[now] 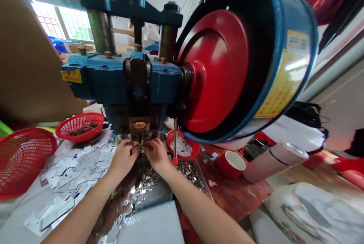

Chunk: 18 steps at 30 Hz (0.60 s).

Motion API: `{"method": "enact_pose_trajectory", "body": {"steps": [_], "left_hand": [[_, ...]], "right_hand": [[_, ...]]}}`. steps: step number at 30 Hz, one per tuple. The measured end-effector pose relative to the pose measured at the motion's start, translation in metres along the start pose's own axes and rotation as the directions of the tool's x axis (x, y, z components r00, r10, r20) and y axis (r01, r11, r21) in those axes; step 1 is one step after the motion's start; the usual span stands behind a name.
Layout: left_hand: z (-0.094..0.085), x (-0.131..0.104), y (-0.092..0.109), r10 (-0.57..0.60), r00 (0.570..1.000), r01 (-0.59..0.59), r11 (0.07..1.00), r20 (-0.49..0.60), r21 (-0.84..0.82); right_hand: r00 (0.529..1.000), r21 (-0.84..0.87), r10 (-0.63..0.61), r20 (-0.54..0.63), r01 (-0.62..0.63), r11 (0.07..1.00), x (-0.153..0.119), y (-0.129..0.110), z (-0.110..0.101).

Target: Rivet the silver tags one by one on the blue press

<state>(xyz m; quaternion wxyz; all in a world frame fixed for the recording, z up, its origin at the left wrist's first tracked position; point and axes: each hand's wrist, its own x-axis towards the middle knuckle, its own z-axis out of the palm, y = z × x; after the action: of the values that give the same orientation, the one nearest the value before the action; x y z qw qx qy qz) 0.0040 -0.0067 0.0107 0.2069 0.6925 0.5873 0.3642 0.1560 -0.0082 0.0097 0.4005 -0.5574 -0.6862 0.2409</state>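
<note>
A blue punch press (139, 85) stands right in front of me. Beneath its ram, my left hand (124, 157) and my right hand (158, 154) face each other. Their fingertips pinch a small thin metal piece (141, 146) from both sides, close to the press tooling; fingers cover most of it. Below the hands, many small shiny metal bits (148, 177) lie scattered over the press bed. To the left of my left hand spreads a heap of flat grey-white metal plates (76, 168).
Left stand a large red basket (25, 160) and a smaller red basket (81, 127) with dark pieces. Right of the press are a red basket of pale pieces (182, 147), a bin of metal bits (192, 174), a red cup (230, 164) and a pink bottle (274, 162). A red flywheel (218, 69) looms upper right.
</note>
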Motion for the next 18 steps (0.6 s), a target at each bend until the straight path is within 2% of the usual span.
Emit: {"method": "enact_pose_trajectory", "body": {"steps": [4, 8, 12, 15, 18], "left_hand": [[0.006, 0.010, -0.004, -0.071, 0.993, 0.080, 0.992, 0.097, -0.095], [0.002, 0.010, -0.001, -0.136, 0.970, 0.171, 0.971, 0.202, -0.169], [0.000, 0.012, 0.002, -0.158, 0.958, 0.205, 0.961, 0.239, -0.186], [0.001, 0.013, 0.001, -0.171, 0.951, 0.224, 0.955, 0.258, -0.194], [0.000, 0.011, 0.000, -0.195, 0.943, 0.254, 0.945, 0.269, -0.207]], "right_hand": [[0.999, 0.048, 0.046, -0.015, -0.045, 0.998, 0.008, 0.008, 0.005], [0.997, 0.093, 0.071, 0.037, -0.074, 0.993, 0.009, 0.008, 0.005], [0.994, 0.069, 0.085, 0.067, -0.090, 0.994, 0.006, 0.002, -0.001], [0.998, 0.071, 0.049, 0.041, -0.052, 0.996, -0.005, 0.007, -0.017], [1.000, 0.071, 0.000, 0.025, -0.002, 0.998, -0.025, 0.027, -0.051]]}}
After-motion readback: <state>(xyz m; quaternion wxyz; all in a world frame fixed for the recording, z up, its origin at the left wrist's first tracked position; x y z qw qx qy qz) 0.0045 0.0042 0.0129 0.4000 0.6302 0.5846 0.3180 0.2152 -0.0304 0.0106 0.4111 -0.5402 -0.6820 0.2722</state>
